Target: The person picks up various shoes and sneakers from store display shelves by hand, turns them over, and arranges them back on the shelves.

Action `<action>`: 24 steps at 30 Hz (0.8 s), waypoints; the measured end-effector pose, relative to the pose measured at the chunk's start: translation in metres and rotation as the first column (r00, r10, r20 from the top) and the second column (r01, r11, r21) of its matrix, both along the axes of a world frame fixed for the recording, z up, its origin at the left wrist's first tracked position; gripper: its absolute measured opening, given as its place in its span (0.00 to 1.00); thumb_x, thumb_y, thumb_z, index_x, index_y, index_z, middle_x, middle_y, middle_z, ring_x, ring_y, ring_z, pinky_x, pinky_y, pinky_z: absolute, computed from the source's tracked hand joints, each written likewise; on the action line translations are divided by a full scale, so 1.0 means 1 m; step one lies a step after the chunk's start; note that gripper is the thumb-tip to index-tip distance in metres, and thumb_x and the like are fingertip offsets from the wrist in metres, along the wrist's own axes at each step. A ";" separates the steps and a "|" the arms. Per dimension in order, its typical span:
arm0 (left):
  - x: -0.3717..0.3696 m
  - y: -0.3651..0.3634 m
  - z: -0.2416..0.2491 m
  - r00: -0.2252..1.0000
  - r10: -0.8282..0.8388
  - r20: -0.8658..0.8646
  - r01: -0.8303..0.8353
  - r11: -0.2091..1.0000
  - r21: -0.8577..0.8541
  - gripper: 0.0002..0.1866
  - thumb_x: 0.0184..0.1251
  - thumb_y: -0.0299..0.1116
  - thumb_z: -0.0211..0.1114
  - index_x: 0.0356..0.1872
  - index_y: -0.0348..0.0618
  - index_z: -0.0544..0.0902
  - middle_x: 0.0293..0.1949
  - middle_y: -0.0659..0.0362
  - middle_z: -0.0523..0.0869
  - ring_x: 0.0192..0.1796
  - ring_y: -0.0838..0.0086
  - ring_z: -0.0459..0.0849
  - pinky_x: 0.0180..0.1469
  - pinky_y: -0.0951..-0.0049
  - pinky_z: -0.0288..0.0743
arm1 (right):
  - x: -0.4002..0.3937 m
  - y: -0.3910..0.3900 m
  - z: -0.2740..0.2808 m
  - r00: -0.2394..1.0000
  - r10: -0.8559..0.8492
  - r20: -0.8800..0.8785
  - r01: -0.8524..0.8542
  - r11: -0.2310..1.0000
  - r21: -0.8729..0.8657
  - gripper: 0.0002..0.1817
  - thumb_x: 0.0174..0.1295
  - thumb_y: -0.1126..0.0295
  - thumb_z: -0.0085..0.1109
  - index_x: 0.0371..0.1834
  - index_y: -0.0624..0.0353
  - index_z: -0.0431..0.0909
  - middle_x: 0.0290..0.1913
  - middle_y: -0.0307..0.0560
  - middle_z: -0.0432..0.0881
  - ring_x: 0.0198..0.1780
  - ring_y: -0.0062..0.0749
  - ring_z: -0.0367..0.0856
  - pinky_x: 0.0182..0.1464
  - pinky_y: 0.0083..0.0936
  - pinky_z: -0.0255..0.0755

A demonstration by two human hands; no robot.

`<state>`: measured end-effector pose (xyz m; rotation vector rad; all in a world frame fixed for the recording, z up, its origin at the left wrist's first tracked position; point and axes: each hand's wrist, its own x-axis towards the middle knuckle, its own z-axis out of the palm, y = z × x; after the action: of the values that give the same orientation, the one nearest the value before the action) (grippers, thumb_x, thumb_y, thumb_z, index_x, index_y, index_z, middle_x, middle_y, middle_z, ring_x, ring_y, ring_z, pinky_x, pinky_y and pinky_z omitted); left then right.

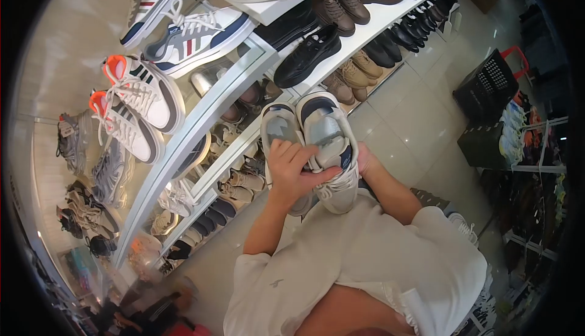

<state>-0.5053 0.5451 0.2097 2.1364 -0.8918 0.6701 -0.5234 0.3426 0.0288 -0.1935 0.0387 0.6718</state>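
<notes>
In front of my chest I hold a pair of off-white lace-up sneakers, with dark navy collars and silvery insoles. My left hand [292,166] lies across both shoes. Its fingers reach over the opening of the left sneaker [280,116], while its thumb presses on the tongue and laces of the right sneaker [338,193]. Against the outer side of that right sneaker is my right hand [364,158], gripping it from the edge; most of its fingers are hidden behind the shoe. Both sneakers are side by side, heels pointing away from me.
To the left, a glass-edged shelf [201,132] carries white sneakers with orange linings [137,101]. Ahead, a white shelf [359,28] bears black and brown leather shoes. On the tiled floor [396,123] at right stands a black basket with a red handle [487,86], near another shoe rack [539,168].
</notes>
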 end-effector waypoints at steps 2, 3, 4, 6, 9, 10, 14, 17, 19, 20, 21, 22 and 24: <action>0.004 -0.016 0.004 0.998 0.007 -0.059 -0.016 0.989 -0.146 0.31 0.44 0.57 0.80 0.39 0.39 0.87 0.19 0.65 0.67 0.22 0.74 0.65 0.30 0.71 0.58 | -0.006 -0.018 0.022 1.000 -0.009 -0.005 0.009 1.000 -0.004 0.27 0.72 0.58 0.55 0.66 0.66 0.71 0.61 0.57 0.80 0.59 0.45 0.82 0.64 0.44 0.75; 0.007 -0.025 0.007 0.998 -0.014 -0.056 0.006 0.991 -0.137 0.31 0.44 0.57 0.80 0.39 0.39 0.87 0.19 0.65 0.67 0.22 0.74 0.65 0.30 0.71 0.58 | -0.008 -0.025 0.020 0.994 -0.113 -0.005 0.113 0.993 -0.015 0.28 0.72 0.57 0.54 0.66 0.67 0.70 0.62 0.57 0.79 0.59 0.44 0.81 0.63 0.44 0.76; 0.010 -0.034 0.009 0.995 0.012 -0.096 -0.044 0.940 -0.339 0.31 0.53 0.57 0.73 0.44 0.35 0.83 0.18 0.66 0.65 0.22 0.76 0.63 0.30 0.73 0.57 | -0.009 -0.035 0.020 0.991 -0.135 -0.001 0.135 0.991 -0.008 0.28 0.72 0.57 0.54 0.66 0.67 0.70 0.62 0.57 0.79 0.59 0.44 0.81 0.63 0.44 0.76; 0.012 -0.051 0.013 0.978 0.049 -0.204 -0.177 0.712 -0.679 0.33 0.72 0.56 0.59 0.55 0.28 0.77 0.17 0.68 0.61 0.21 0.81 0.58 0.30 0.76 0.55 | -0.010 -0.051 0.022 0.971 -0.226 -0.072 0.225 0.974 -0.015 0.39 0.70 0.46 0.49 0.74 0.66 0.61 0.68 0.65 0.71 0.64 0.56 0.77 0.66 0.55 0.71; 0.016 -0.074 0.025 0.951 -0.019 -0.308 -0.248 0.548 -0.799 0.26 0.80 0.49 0.47 0.50 0.28 0.73 0.15 0.69 0.59 0.21 0.80 0.57 0.31 0.76 0.57 | -0.023 -0.081 0.103 0.946 -0.324 -0.032 0.323 0.923 0.210 0.38 0.70 0.43 0.44 0.71 0.66 0.65 0.65 0.64 0.74 0.61 0.60 0.78 0.65 0.59 0.70; 0.015 -0.083 0.026 0.953 -0.017 -0.303 -0.243 0.552 -0.797 0.26 0.80 0.49 0.47 0.50 0.28 0.73 0.15 0.69 0.59 0.21 0.80 0.57 0.31 0.76 0.57 | -0.031 -0.092 0.111 0.930 -0.361 -0.075 0.368 0.914 0.170 0.36 0.70 0.45 0.43 0.68 0.67 0.67 0.63 0.65 0.75 0.60 0.61 0.79 0.65 0.58 0.71; 0.018 -0.144 0.023 0.803 -0.349 -0.482 -0.425 0.231 -0.875 0.18 0.79 0.45 0.50 0.40 0.38 0.76 0.14 0.68 0.60 0.21 0.81 0.60 0.27 0.75 0.57 | -0.056 -0.148 0.077 0.866 -0.500 0.018 0.496 0.863 0.097 0.31 0.72 0.48 0.41 0.66 0.62 0.71 0.60 0.62 0.79 0.57 0.54 0.81 0.63 0.51 0.74; 0.006 -0.185 0.020 0.841 -0.267 -0.470 -0.307 0.480 -0.822 0.11 0.77 0.33 0.54 0.35 0.38 0.75 0.22 0.66 0.71 0.25 0.83 0.64 0.30 0.78 0.61 | -0.080 -0.182 0.058 0.831 -0.549 -0.090 0.537 0.834 -0.129 0.27 0.74 0.54 0.41 0.65 0.63 0.72 0.58 0.59 0.81 0.55 0.47 0.83 0.61 0.44 0.78; -0.005 -0.215 0.035 0.831 -0.268 -0.487 -0.267 0.576 -0.773 0.09 0.76 0.31 0.55 0.35 0.38 0.75 0.23 0.66 0.72 0.26 0.84 0.65 0.31 0.80 0.61 | -0.088 -0.200 0.053 0.796 -0.599 -0.090 0.592 0.801 -0.093 0.26 0.73 0.58 0.40 0.61 0.69 0.74 0.57 0.58 0.81 0.54 0.47 0.84 0.60 0.44 0.78; -0.012 -0.226 0.039 0.822 -0.258 -0.508 -0.231 0.664 -0.711 0.06 0.75 0.28 0.56 0.36 0.38 0.75 0.25 0.67 0.73 0.26 0.85 0.66 0.31 0.82 0.61 | -0.094 -0.205 0.053 0.788 -0.610 -0.086 0.603 0.792 -0.093 0.26 0.73 0.58 0.40 0.61 0.69 0.74 0.57 0.58 0.81 0.54 0.47 0.84 0.60 0.44 0.78; -0.011 -0.235 0.038 0.794 -0.368 -0.484 -0.174 0.625 -0.761 0.03 0.73 0.25 0.58 0.38 0.38 0.75 0.25 0.68 0.72 0.27 0.87 0.65 0.32 0.84 0.59 | -0.092 -0.209 0.056 0.775 -0.617 -0.140 0.612 0.787 -0.079 0.26 0.73 0.58 0.40 0.61 0.68 0.74 0.57 0.59 0.81 0.54 0.48 0.84 0.60 0.44 0.79; -0.010 -0.244 0.038 0.794 -0.384 -0.471 -0.151 0.625 -0.766 0.03 0.73 0.25 0.58 0.38 0.38 0.75 0.25 0.68 0.72 0.27 0.87 0.65 0.32 0.84 0.59 | -0.090 -0.210 0.066 0.759 -0.620 -0.199 0.621 0.781 -0.063 0.26 0.73 0.57 0.41 0.61 0.67 0.75 0.57 0.59 0.81 0.54 0.49 0.84 0.59 0.45 0.79; -0.011 -0.257 0.042 0.783 -0.395 -0.480 -0.134 0.647 -0.751 0.02 0.73 0.25 0.57 0.39 0.38 0.75 0.25 0.68 0.71 0.27 0.87 0.65 0.31 0.85 0.58 | -0.097 -0.220 0.080 0.759 -0.614 -0.218 0.628 0.778 -0.007 0.27 0.72 0.56 0.41 0.61 0.68 0.74 0.56 0.60 0.82 0.54 0.50 0.84 0.59 0.46 0.79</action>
<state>-0.5158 0.2882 0.2513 1.3236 -0.2931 0.1525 -0.6204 0.1222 0.1091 -0.0342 0.2733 0.0156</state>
